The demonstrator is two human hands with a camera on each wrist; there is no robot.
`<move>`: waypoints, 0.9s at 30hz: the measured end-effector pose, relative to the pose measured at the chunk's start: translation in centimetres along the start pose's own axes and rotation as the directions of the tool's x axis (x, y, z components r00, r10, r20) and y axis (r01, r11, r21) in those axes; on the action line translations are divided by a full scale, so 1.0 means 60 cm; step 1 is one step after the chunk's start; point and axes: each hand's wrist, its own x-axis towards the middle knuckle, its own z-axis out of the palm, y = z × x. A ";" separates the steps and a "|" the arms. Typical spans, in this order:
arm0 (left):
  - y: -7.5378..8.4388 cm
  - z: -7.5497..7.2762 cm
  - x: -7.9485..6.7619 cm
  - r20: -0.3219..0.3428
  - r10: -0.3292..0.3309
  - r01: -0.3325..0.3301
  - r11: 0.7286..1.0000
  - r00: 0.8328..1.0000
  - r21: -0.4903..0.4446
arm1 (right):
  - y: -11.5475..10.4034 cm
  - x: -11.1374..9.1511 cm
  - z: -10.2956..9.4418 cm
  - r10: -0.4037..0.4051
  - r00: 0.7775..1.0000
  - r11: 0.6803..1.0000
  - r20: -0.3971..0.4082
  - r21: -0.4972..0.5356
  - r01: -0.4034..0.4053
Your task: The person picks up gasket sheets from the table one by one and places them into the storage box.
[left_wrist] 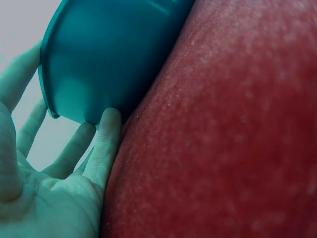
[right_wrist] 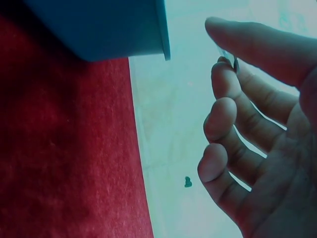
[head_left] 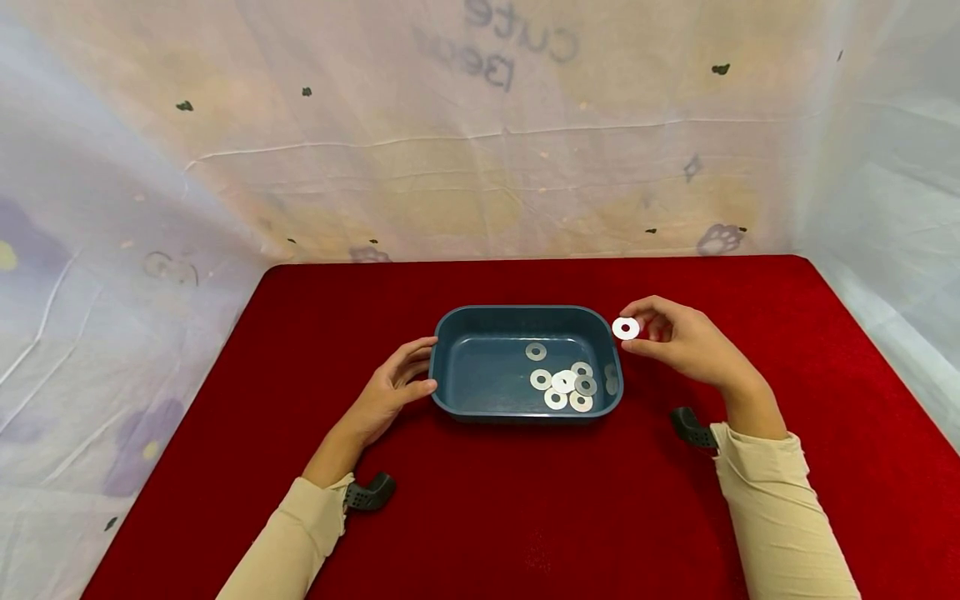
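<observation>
A blue plastic tray with rounded corners lies on the red cloth. Several flat metal washers are gathered in its right half, some overlapping; one washer leans on the right wall. My right hand pinches another washer between thumb and fingers, just outside the tray's right rim. In the right wrist view that washer shows edge-on, mostly covered by the fingertips. Against the tray's left end rests my left hand, its fairly straight fingers touching the outer wall.
Red cloth covers the table. A pale printed curtain hangs behind it and along both sides. Black wrist mounts stick out by the left sleeve and the right sleeve.
</observation>
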 end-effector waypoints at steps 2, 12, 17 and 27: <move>0.000 0.000 0.000 0.000 -0.002 0.002 1.000 1.000 0.001 | -0.002 0.001 0.003 0.000 1.000 1.000 0.004 -0.002 0.000; 0.001 -0.001 0.000 0.002 -0.007 0.007 1.000 1.000 0.001 | -0.006 0.009 0.016 -0.022 0.999 1.000 0.026 0.008 0.022; 0.002 0.000 0.000 0.002 -0.012 0.012 1.000 1.000 -0.004 | -0.010 0.011 0.021 -0.033 0.999 0.999 0.026 0.001 0.033; 0.001 0.000 0.000 -0.001 -0.012 0.012 1.000 1.000 -0.001 | -0.018 0.013 0.029 -0.027 0.999 1.000 0.036 0.002 0.026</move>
